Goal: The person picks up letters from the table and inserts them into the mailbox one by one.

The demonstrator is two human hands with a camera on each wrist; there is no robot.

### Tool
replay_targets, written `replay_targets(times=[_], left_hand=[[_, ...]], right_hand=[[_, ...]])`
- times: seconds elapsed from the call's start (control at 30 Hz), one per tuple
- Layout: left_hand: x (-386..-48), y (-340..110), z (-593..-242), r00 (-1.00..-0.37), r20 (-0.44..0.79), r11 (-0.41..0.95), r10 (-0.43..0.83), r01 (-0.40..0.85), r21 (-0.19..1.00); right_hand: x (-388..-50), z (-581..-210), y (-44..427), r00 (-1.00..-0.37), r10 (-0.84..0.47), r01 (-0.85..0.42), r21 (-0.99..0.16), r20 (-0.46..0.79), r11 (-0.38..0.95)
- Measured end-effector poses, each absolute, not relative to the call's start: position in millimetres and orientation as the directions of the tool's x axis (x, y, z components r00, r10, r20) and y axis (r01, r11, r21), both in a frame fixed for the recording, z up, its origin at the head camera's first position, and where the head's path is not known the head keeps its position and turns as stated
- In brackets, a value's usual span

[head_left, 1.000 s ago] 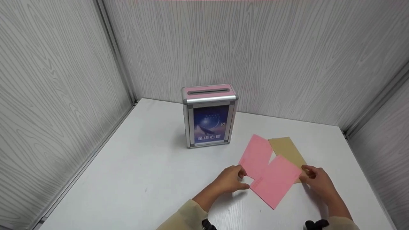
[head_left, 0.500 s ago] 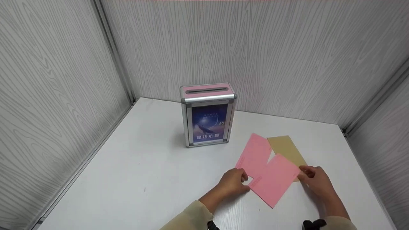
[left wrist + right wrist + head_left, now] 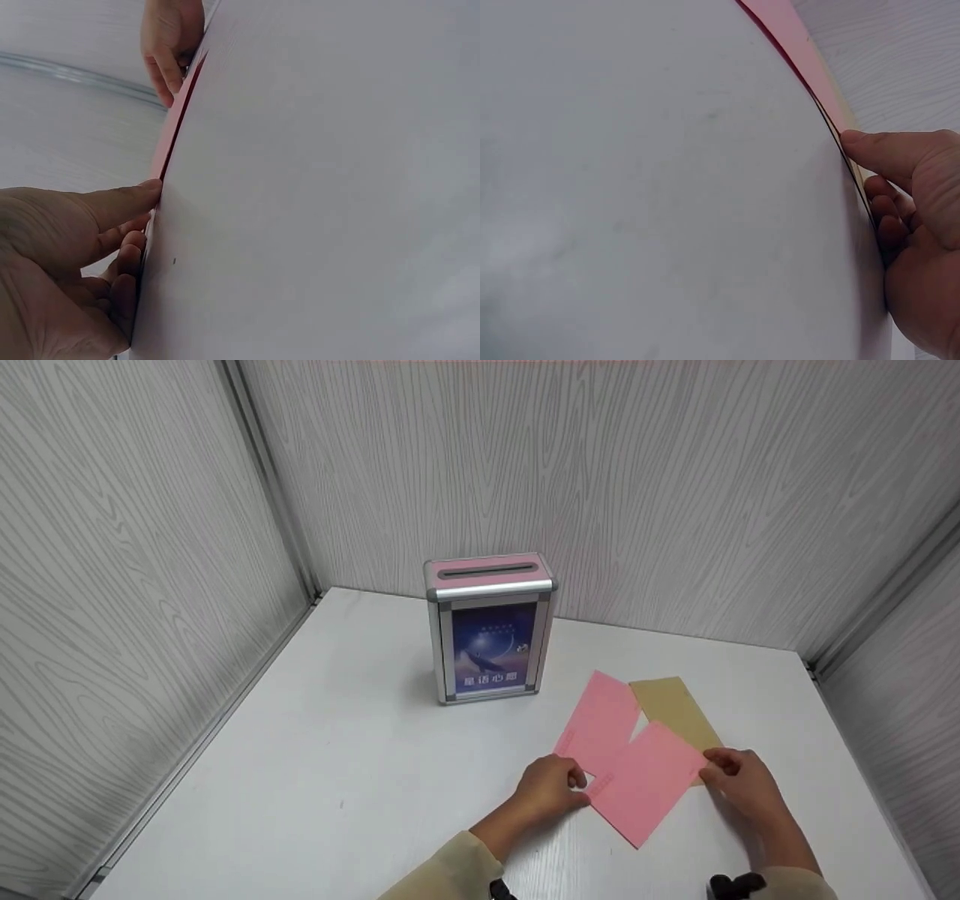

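The front pink envelope [image 3: 645,786] lies on the desk [image 3: 352,765] between two hands: the left hand's fingers [image 3: 551,787] pinch its nine o'clock corner, the right hand's fingers [image 3: 742,780] its two o'clock corner. A second pink envelope [image 3: 600,716] sits at eleven, a tan envelope [image 3: 673,705] at one; a slotted box [image 3: 491,641] stands beyond, toward half past ten.

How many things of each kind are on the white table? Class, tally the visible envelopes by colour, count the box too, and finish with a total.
Pink envelopes: 2
Tan envelope: 1
Slotted box: 1
Total: 4
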State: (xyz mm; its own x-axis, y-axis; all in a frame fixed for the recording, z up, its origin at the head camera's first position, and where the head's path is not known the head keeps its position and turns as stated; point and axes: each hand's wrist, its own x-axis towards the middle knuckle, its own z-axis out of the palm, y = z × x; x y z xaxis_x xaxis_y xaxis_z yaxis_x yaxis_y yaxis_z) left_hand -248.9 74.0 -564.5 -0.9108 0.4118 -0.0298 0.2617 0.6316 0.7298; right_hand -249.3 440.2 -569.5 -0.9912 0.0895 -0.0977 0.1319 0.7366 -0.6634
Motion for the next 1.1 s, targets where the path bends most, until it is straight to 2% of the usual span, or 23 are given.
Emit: replay_targets(times=[0.43,0.87,1.1], left_hand=[[-253.8,72.2,-567.3,-0.903,-0.012,0.596,0.429,0.274,0.755],[-254.6,69.0,-564.8,-0.899,-0.018,0.585,0.437,0.269,0.765],[-254.2,68.2,-564.0,-0.893,-0.033,0.575,0.450,0.261,0.776]], right_hand=[[-247.5,-565.8,443.2,-0.965,0.169,0.263,-0.765,-0.201,0.589],[-248.4,-565.0,445.5,-0.968,0.175,0.247,-0.813,-0.180,0.527],[-247.8,-563.3,450.2,-0.957,0.165,0.289,-0.823,-0.237,0.489]])
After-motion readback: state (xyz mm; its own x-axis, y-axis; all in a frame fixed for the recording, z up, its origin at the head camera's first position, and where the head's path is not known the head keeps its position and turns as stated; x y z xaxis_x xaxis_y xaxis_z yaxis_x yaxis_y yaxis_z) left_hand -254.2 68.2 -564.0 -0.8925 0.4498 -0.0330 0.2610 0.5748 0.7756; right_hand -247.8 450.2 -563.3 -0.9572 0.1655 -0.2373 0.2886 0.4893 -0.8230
